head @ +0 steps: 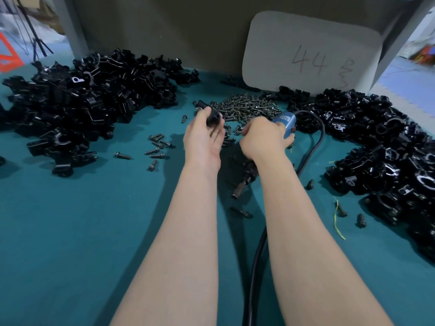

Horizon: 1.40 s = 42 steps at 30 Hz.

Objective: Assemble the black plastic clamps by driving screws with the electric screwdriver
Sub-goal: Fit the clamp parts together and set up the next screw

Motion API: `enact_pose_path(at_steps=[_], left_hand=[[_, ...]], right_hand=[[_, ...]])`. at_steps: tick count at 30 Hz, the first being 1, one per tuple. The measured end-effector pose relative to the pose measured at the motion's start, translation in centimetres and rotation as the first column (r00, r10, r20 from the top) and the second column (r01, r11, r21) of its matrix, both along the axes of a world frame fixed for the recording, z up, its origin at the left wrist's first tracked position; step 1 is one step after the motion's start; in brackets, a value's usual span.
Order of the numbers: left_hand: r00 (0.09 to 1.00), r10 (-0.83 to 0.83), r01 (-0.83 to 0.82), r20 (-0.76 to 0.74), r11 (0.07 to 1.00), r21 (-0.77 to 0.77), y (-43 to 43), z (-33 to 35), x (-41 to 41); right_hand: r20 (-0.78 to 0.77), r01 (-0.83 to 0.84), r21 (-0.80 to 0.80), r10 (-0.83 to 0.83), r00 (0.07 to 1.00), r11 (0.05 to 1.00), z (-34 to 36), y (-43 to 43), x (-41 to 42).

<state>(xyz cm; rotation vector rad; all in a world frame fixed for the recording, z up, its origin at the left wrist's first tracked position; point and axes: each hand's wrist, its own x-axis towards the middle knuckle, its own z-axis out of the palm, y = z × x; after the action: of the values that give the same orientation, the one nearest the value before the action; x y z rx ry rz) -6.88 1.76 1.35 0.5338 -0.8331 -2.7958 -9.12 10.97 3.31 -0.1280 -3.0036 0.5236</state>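
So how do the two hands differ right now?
The left hand pinches a small black clamp; the right hand wraps round the blue screwdriver. The left hand's load is loose, the right hand's trails a black cable. Both are near the screws.

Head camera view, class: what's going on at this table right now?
A person is partway through assembling clamps. The left hand holds a black plastic clamp beside the screw pile. The right hand grips the blue electric screwdriver, whose bit end points back toward the person and is not on any screw. Heaps of black clamp parts lie to the left and right on the teal table.
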Motion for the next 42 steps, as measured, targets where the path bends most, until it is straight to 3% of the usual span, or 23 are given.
enact_pose_path(at_steps=[2, 5, 8, 12, 22, 25, 28, 30, 33, 35, 42], left_hand=[[0.999, 0.034, -0.034, -0.002, 0.999, -0.016, -0.1, 0.1, 0.0], [0.998, 0.069, -0.069, 0.002, 0.998, -0.004, -0.1, 0.2, 0.0], [0.998, 0.062, -0.062, -0.011, 0.998, 0.005, 0.0, 0.2, 0.1], [0.999, 0.049, -0.048, -0.012, 0.998, 0.026, 0.0, 0.2, 0.0], [1.000, 0.005, -0.005, -0.012, 0.998, 0.068, 0.1, 0.2, -0.2], [1.000, -0.004, 0.005, -0.013, 0.997, 0.080, 0.1, 0.0, -0.2], [1.000, 0.002, -0.002, -0.003, 0.997, 0.072, 0.1, -0.1, -0.3], [1.000, 0.021, -0.021, 0.012, 0.999, 0.028, 0.1, 0.0, -0.3], [0.998, 0.056, -0.056, 0.019, 0.998, -0.009, 0.4, 0.1, -0.3], [0.997, 0.075, -0.075, 0.008, 0.996, -0.055, 0.5, 0.2, -0.2], [0.995, 0.101, -0.102, -0.013, 0.975, -0.197, 0.9, 0.5, 0.0]], right_hand=[[-0.139, -0.121, -0.056, 0.112, 0.984, 0.991, 0.4, -0.3, 0.0], [-0.050, -0.329, -0.004, 0.328, 0.943, 0.944, 0.2, -1.2, 0.5], [0.051, -0.313, 0.151, 0.308, 0.950, 0.938, -0.3, -1.5, 0.8], [0.014, -0.258, 0.251, 0.263, 0.965, 0.933, -0.8, -1.8, 1.0], [-0.032, -0.220, 0.230, 0.233, 0.972, 0.948, -1.0, -2.1, 1.1], [-0.047, -0.239, 0.175, 0.251, 0.967, 0.955, -1.1, -2.0, 0.9], [-0.143, -0.233, -0.141, 0.213, 0.966, 0.962, -0.3, -1.4, 0.6], [-0.222, -0.239, -0.372, 0.164, 0.961, 0.897, 0.7, -0.7, 0.4], [-0.266, -0.272, -0.544, 0.145, 0.953, 0.794, 2.1, 0.1, 0.5], [-0.251, -0.284, -0.579, 0.164, 0.954, 0.764, 2.5, 0.2, 0.7], [-0.200, -0.292, -0.511, 0.218, 0.955, 0.808, 2.6, 0.2, 1.0]])
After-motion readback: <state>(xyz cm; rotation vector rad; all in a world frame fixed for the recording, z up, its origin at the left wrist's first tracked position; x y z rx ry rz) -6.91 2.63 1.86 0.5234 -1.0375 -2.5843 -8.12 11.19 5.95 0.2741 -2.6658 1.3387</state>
